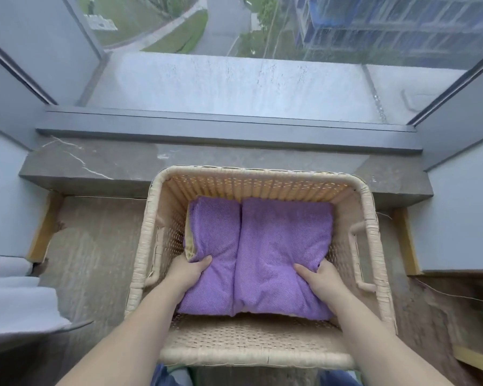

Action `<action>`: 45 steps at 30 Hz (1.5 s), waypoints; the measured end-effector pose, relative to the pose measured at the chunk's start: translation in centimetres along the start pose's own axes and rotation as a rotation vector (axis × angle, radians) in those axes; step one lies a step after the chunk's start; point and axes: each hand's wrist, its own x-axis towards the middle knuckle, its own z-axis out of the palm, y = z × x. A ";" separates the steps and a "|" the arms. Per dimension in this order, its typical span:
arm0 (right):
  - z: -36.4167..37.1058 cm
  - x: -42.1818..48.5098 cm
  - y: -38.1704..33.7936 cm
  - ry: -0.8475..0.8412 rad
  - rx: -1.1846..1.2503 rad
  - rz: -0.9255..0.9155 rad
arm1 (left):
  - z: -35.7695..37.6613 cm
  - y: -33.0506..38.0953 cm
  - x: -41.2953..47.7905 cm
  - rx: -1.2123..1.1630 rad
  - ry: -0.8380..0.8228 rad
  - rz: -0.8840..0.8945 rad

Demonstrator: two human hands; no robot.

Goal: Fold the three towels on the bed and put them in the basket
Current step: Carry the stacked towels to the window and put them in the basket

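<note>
Fingers (202, 265) of left hand (187, 271) and right hand (319, 277) pinch the purple towel (262, 246) by its sides, probably so it sits flat in the basket (262, 174).

Purple towel (262, 246) with fine diagonal weave, pale yellow lining at its left edge, tan woven basket (374, 218), grey white-veined stone sill (95, 160)

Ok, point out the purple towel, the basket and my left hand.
purple towel (282, 246), head view, middle of its top face.
basket (262, 173), head view, far rim.
left hand (188, 271), head view, back of the hand.
</note>
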 end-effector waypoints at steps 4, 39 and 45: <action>0.5 1.5 0.9 -0.053 -0.037 0.038 | 0.6 -1.5 1.4 0.011 -0.051 -0.051; 0.9 3.1 -2.6 -0.164 -1.376 -0.391 | 0.7 3.7 4.1 1.777 -0.206 0.646; -0.6 6.5 -2.0 -0.282 -1.775 -0.260 | 0.2 1.8 6.4 2.041 -0.107 0.401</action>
